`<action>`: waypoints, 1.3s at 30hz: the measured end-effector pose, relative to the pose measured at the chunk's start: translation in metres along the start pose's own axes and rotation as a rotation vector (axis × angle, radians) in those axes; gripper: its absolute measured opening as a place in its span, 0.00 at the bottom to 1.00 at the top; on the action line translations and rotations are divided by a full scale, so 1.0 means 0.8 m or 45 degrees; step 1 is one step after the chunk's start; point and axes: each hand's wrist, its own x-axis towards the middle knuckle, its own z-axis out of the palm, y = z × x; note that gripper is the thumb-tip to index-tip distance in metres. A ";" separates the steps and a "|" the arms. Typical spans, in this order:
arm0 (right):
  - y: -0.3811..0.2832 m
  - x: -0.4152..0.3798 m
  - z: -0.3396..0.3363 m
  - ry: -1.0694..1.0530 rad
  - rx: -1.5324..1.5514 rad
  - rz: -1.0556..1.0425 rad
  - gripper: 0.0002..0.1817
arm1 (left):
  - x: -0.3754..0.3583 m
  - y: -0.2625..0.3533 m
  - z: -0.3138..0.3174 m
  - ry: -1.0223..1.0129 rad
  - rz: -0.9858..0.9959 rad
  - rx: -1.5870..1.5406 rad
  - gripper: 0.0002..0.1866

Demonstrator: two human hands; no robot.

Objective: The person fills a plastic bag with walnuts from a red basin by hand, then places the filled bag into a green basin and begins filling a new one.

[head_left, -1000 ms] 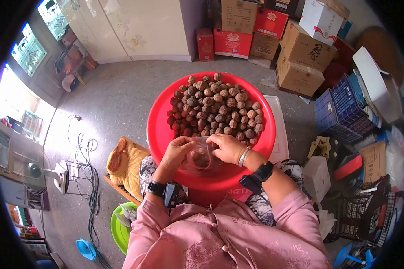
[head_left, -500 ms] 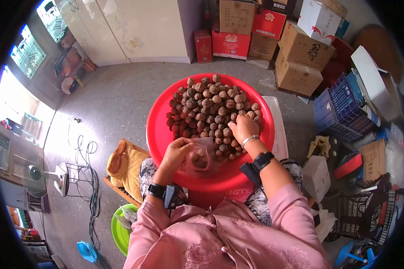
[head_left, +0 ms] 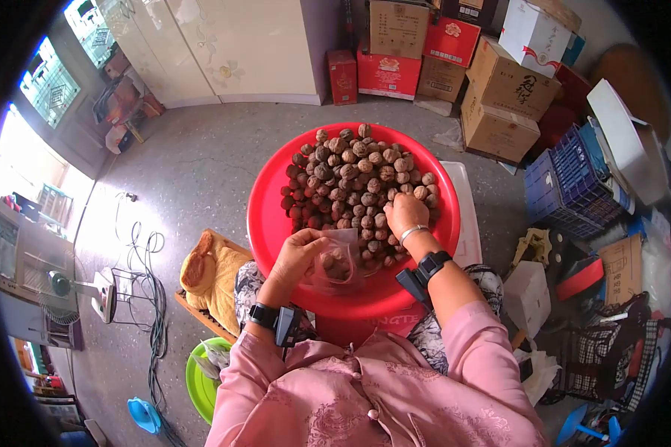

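Observation:
A wide red basin (head_left: 268, 179) in front of me holds a large heap of brown walnuts (head_left: 347, 171). My left hand (head_left: 302, 249) pinches the rim of a clear plastic bag (head_left: 343, 242) over the near left part of the basin. Several walnuts show through the bag's side. At the right of the heap, my right hand (head_left: 406, 216) has its fingers curled down among the walnuts. Its fingertips are partly hidden, so what it grips does not show.
The basin stands over a white board (head_left: 466, 212) and close to my knees. To the left are a yellow cushion (head_left: 220, 279) on a wooden seat, a green tub (head_left: 201, 387), loose cables (head_left: 156, 298) and a fan (head_left: 67, 287). Cardboard boxes (head_left: 499, 134) and a blue crate (head_left: 570, 182) stand right.
The whole view has shifted slightly, with the basin a little farther right. My left hand still holds the bag, and my right hand stays at the heap with its fingers curled in a little more.

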 end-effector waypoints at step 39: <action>-0.048 -0.101 -0.037 -0.235 0.661 -0.627 0.16 | -0.001 -0.013 0.001 0.018 0.138 0.139 0.09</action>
